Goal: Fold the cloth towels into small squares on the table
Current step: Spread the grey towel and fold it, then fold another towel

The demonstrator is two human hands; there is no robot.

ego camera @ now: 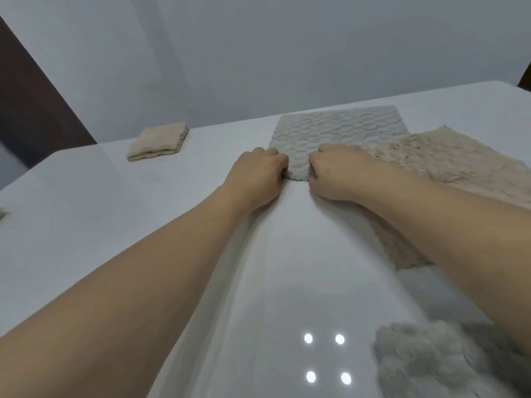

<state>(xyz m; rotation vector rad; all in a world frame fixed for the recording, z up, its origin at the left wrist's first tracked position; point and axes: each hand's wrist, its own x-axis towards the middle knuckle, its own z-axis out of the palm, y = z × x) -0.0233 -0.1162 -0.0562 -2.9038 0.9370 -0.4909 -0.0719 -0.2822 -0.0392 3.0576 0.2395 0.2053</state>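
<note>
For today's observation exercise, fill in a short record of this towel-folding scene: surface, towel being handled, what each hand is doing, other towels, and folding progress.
surface: white glossy table
towel in hand: pale grey textured towel, lying flat
left hand: fingers curled, gripping the towel's near edge
right hand: gripping the same near edge, close beside the left
other towels: folded beige towel at far left; spread beige towel to the right, overlapping the grey one's edge; fluffy grey towel at near right
progress: one towel folded; the grey one not yet folded
</note>
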